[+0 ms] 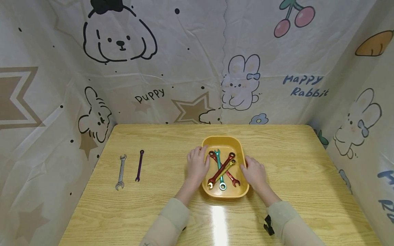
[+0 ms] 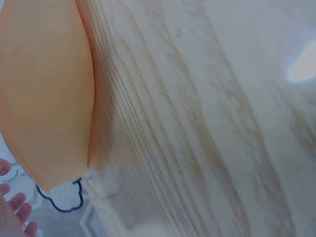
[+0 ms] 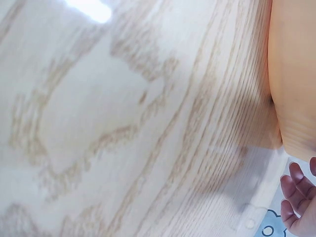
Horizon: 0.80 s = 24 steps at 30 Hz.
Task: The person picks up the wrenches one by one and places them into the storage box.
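Note:
A yellow plastic tray [image 1: 226, 195] stands on the table, holding several wrenches. A dark red wrench [image 1: 221, 171] and a gold wrench [image 1: 226, 169] lie across a teal wrench [image 1: 222, 177] and a brighter red wrench [image 1: 230, 176]. My left hand [image 1: 197, 164] grips the tray's left rim, its thumb over the edge. On the opposite side my right hand [image 1: 255, 172] holds the right rim, thumb at the edge. Each wrist view shows the tray's outer wall [image 2: 47, 94] and some fingertips [image 3: 295, 187] beside it.
On the left of the table lie a silver wrench [image 1: 121, 172] and a purple wrench [image 1: 140, 165], side by side. Patterned cloth [image 1: 191, 68] closes off the back and both sides of the wooden table [image 1: 292, 150]. A black buckle [image 1: 268, 225] hangs by the right sleeve.

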{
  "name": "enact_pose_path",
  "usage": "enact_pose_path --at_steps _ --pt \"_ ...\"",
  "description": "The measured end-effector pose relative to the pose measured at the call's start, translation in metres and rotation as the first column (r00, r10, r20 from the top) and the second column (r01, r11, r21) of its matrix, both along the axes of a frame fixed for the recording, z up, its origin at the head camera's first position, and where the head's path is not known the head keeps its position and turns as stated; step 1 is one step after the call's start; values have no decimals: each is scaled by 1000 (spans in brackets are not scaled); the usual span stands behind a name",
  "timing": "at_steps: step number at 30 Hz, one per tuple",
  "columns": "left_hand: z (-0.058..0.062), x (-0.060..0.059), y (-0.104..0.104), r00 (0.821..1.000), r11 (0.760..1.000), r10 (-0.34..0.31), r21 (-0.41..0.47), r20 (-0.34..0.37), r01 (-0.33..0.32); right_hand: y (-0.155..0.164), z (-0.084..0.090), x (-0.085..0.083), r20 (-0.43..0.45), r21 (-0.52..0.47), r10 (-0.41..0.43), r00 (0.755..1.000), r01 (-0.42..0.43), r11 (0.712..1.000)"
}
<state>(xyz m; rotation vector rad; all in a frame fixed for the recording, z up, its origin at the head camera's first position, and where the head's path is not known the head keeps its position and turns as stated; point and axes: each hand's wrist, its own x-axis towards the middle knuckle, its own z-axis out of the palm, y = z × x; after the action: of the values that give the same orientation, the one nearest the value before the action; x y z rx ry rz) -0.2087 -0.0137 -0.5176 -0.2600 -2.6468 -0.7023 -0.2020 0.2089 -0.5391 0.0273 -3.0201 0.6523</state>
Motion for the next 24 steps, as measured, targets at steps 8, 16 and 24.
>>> enact_pose_path --at_steps 8,16,24 --pt "-3 -5 -19 997 996 71 56 8 -72 1 -1 0 -19 4 -1 1000 1 1000" --pt "-7 -4 -33 993 987 116 108 36 -119 1 1 0 -5 56 10 1000 -10 998" --pt "-7 -3 -48 984 978 148 130 96 -160 1 2 0 10 109 8 1000 -9 994"
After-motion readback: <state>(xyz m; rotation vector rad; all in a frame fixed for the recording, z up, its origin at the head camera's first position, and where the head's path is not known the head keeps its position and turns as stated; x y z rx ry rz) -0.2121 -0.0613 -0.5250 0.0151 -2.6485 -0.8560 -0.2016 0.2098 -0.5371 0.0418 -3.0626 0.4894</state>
